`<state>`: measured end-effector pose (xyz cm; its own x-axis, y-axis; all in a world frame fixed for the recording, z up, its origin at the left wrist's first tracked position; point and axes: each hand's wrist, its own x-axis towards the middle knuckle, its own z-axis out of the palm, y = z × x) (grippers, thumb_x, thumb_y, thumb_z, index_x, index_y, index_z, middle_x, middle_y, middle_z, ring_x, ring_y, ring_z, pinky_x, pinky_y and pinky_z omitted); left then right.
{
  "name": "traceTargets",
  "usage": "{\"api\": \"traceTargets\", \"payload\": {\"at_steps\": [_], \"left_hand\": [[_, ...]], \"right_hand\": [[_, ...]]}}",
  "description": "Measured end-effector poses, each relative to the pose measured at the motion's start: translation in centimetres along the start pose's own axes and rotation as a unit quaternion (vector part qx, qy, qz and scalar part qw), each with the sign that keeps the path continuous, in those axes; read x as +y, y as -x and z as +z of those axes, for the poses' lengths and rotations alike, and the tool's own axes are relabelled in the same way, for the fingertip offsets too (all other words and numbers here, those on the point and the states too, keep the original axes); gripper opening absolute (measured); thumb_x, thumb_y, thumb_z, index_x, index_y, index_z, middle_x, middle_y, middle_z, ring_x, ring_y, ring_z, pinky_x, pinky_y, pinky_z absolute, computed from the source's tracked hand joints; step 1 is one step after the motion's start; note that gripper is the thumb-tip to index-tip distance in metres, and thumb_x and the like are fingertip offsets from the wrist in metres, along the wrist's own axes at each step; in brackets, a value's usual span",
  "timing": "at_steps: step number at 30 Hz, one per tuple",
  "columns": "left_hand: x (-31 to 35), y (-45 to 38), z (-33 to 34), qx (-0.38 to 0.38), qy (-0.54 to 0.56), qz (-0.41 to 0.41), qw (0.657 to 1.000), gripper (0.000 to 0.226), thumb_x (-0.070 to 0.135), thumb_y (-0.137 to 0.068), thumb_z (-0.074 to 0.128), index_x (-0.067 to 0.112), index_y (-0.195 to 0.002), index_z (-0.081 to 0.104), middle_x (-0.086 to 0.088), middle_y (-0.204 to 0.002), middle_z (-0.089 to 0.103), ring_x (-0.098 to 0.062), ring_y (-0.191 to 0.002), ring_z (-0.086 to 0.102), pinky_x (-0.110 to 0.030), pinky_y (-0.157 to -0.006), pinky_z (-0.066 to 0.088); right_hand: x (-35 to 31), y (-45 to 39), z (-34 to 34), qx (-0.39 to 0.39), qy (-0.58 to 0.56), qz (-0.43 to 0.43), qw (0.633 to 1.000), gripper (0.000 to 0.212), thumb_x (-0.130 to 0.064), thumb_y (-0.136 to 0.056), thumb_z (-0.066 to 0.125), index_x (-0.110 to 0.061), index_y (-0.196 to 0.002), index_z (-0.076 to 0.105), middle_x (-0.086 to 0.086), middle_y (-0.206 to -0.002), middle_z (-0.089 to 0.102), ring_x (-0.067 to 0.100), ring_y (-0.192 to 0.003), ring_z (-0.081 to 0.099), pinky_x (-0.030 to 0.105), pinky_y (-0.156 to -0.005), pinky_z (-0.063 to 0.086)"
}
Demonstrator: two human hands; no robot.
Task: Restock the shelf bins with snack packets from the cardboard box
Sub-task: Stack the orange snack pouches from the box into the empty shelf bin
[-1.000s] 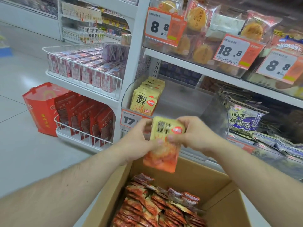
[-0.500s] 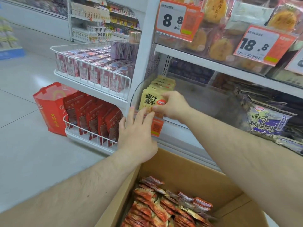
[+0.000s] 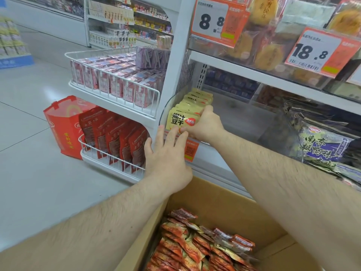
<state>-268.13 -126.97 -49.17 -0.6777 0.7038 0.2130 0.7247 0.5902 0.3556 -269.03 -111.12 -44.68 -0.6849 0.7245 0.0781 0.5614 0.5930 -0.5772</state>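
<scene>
Clear shelf bin (image 3: pixel 244 122) at the left end of the middle shelf, holding one upright row of yellow snack packets (image 3: pixel 197 100) along its left wall; the remainder of the bin floor is bare. The right hand (image 3: pixel 205 125) reaches over the front rim, its fingers curled round the front yellow packet (image 3: pixel 180 119), which stands at the head of the row against the clear front wall. The left hand (image 3: pixel 168 161) lies outside the bin with fingers straight and spread, fingertips touching the front wall just below that packet, beside an orange price label (image 3: pixel 191 151).

Cardboard box (image 3: pixel 220 200), open, directly below the bin at the lower edge of the view; it contains a loose heap of orange-red snack packets (image 3: pixel 195 247) filling its near left part.

Adjoining bin to the right: dark purple-and-green bags (image 3: pixel 320 147). Upper shelf: clear-wrapped round cakes (image 3: pixel 267 55) behind price tags (image 3: pixel 211 20). End rack on the left: wire basket (image 3: pixel 125 89) with pink cartons above, wire basket (image 3: pixel 109 153) with upright red pouches below; a red bag (image 3: pixel 60 130) stands on the floor beside it.
</scene>
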Motion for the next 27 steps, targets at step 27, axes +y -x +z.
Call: {"api": "traceTargets", "payload": {"at_steps": [27], "left_hand": [[-0.4,2.1,4.5,-0.278,0.165,-0.083,0.943,0.038,0.019,-0.091,0.059,0.02,-0.129,0.052,0.013,-0.1,0.06,-0.011,-0.095,0.059,-0.024,-0.082,0.049]], "right_hand": [[21.3,15.2,21.8,-0.173,0.181,-0.015,0.968,0.026,-0.024,-0.093,0.048,-0.012,-0.104,0.067,0.01,-0.111,0.067,0.031,-0.104,0.064,0.035,-0.085,0.051]]}}
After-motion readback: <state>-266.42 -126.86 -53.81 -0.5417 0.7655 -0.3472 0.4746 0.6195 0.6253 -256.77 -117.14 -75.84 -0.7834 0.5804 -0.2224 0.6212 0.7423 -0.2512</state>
